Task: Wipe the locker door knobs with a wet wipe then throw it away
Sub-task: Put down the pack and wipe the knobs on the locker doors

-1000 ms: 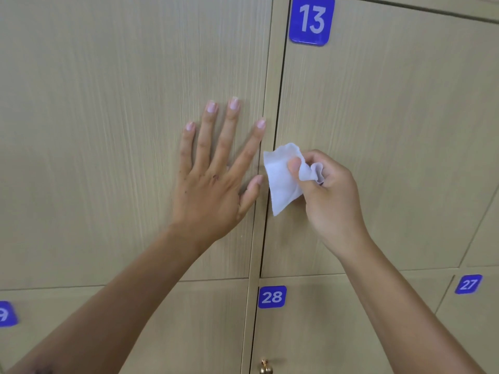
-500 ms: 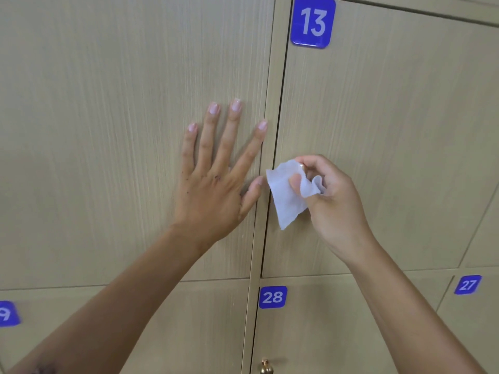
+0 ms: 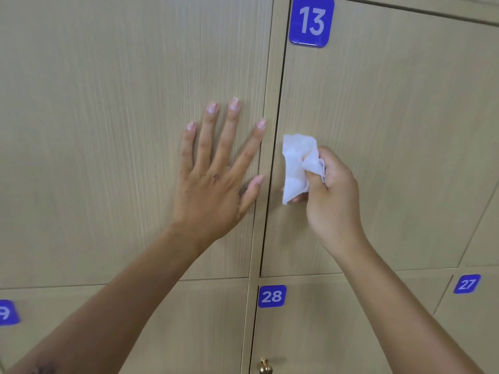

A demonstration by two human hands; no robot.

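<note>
My right hand [image 3: 333,195] grips a crumpled white wet wipe [image 3: 297,166] against the left edge of the locker door marked 13 [image 3: 391,130]. The wipe and fingers hide whatever knob lies under them. My left hand [image 3: 216,179] rests flat with fingers spread on the neighbouring door [image 3: 108,130] to the left. A small brass knob [image 3: 265,367] shows at the bottom edge on the door marked 28.
Light wood locker doors fill the view, with blue number plates 13 [image 3: 311,21], 28 [image 3: 272,296] and 27 [image 3: 467,284]. A narrow vertical post [image 3: 266,130] separates the two upper doors.
My right hand has turned the wipe, which now stands more upright and reaches higher. My left hand has stayed flat on the door.
</note>
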